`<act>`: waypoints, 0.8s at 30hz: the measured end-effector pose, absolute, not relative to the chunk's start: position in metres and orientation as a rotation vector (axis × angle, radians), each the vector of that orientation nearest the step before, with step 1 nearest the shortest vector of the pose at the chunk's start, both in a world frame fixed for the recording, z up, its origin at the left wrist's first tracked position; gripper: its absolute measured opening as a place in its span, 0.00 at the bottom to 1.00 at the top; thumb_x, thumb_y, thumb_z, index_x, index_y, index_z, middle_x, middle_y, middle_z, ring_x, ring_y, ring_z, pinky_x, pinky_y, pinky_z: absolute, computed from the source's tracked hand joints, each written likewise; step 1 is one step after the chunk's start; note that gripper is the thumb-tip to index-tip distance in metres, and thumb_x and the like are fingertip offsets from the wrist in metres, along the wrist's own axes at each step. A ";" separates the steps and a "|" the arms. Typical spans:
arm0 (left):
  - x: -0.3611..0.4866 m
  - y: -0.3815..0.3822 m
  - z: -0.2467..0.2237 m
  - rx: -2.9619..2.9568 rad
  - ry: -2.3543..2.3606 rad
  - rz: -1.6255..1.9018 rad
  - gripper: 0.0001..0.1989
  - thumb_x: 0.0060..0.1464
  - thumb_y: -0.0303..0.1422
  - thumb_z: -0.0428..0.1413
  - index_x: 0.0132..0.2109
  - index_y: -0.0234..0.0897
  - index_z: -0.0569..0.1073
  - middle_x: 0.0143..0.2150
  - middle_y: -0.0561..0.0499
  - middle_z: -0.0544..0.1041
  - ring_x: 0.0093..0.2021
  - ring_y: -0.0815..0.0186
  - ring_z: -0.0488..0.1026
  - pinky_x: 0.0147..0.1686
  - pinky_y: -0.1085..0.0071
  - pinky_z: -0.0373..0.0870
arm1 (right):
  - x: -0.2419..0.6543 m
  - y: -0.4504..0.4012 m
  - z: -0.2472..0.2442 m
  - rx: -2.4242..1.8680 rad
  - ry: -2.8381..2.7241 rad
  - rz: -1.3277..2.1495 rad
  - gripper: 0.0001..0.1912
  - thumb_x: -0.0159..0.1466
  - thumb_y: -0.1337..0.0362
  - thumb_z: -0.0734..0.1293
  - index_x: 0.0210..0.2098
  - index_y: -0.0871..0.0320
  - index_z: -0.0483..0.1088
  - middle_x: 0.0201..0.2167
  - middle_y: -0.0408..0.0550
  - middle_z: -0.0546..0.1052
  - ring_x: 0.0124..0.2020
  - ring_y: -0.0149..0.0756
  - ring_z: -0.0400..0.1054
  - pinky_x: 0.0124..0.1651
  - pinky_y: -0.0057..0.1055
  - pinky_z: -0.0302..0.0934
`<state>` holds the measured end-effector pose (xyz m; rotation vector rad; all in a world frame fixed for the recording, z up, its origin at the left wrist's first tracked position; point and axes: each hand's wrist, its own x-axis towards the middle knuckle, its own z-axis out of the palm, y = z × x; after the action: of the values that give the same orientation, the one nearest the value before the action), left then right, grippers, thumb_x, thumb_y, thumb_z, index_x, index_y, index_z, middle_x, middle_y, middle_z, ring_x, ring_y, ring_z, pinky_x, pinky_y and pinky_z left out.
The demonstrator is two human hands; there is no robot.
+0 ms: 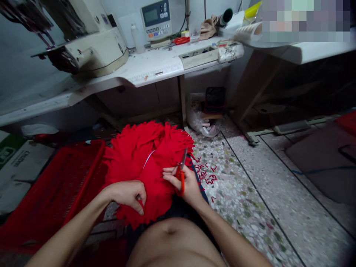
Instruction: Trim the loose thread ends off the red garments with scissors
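A large bunch of red fabric (130, 155) with a frilled edge lies across my lap, and a thin white strip (148, 159) rests on its middle. My left hand (129, 194) pinches the fabric near its lower edge, thumb and fingers closed on it. Over the right part of the bunch, my right hand (186, 183) holds scissors (180, 180) with orange-red handles. The scissor blades point up and away from me, and some of the fingers stretch out to the left beside the handles.
A sewing machine (97, 52) and control panel (157, 22) stand on the white table (155, 72) ahead. A red crate (52, 185) is at the left. Red scraps (207, 174) and a plastic bag (204, 120) lie on the floor.
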<state>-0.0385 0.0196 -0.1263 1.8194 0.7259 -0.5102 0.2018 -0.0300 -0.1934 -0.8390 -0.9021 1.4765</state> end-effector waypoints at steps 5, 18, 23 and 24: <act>-0.048 0.023 -0.103 1.565 0.819 -0.420 0.17 0.48 0.45 0.69 0.39 0.36 0.84 0.26 0.51 0.77 0.25 0.69 0.69 0.25 0.75 0.62 | 0.175 -0.037 -0.212 -0.815 -0.918 1.580 0.17 0.59 0.56 0.78 0.33 0.54 0.66 0.49 0.55 0.82 0.49 0.49 0.78 0.56 0.45 0.71; 0.035 0.108 -0.135 1.942 1.473 0.543 0.16 0.55 0.35 0.59 0.49 0.31 0.77 0.38 0.46 0.78 0.36 0.62 0.73 0.39 0.68 0.68 | 0.216 -0.046 -0.232 -1.152 -0.852 1.377 0.20 0.59 0.49 0.77 0.31 0.56 0.69 0.34 0.51 0.82 0.35 0.45 0.77 0.41 0.37 0.69; 0.036 0.109 -0.129 1.328 1.269 0.798 0.20 0.47 0.39 0.69 0.44 0.32 0.75 0.35 0.50 0.78 0.35 0.67 0.74 0.38 0.73 0.67 | 0.246 -0.061 -0.248 -1.290 -0.867 1.382 0.24 0.57 0.43 0.76 0.28 0.55 0.67 0.25 0.47 0.77 0.26 0.41 0.74 0.32 0.34 0.67; 0.035 0.108 -0.124 1.244 1.223 0.827 0.22 0.46 0.39 0.70 0.44 0.32 0.75 0.37 0.50 0.78 0.35 0.68 0.74 0.39 0.73 0.67 | 0.252 -0.063 -0.250 -1.315 -0.890 1.408 0.25 0.57 0.42 0.75 0.27 0.55 0.65 0.22 0.45 0.75 0.23 0.39 0.71 0.27 0.32 0.64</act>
<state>0.0354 0.1078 -0.1242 1.2440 1.2226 0.8274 0.2520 -0.0633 -0.2495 -1.3155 -0.8897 1.4082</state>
